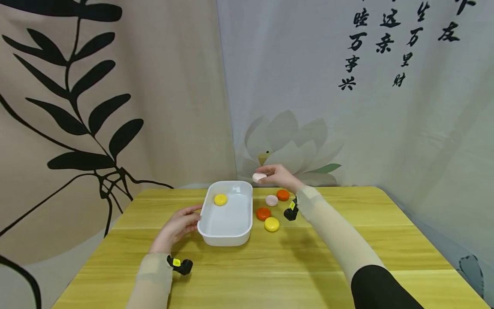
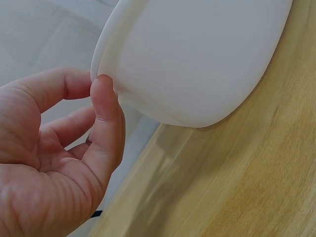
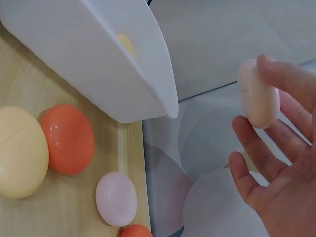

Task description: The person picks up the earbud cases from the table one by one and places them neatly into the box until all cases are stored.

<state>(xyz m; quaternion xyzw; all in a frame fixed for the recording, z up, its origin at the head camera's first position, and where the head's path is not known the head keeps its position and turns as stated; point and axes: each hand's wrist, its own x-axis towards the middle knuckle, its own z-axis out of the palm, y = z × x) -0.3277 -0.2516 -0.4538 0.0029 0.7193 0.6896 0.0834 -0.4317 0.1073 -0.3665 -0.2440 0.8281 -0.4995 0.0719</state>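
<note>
A white rectangular tub stands on the wooden table, with one yellow rounded disc inside it. My left hand is at the tub's left side; in the left wrist view its thumb and index finger pinch the rim. Above the table's back edge, just right of the tub, my right hand holds a pale pink rounded disc between thumb and fingers. Right of the tub lie two orange discs, another pale pink disc and a yellow disc.
The wooden table ends at a back edge close behind the tub. Behind it hangs a printed cloth with dark leaves, a lotus and black characters. A small black camera sits on each wrist.
</note>
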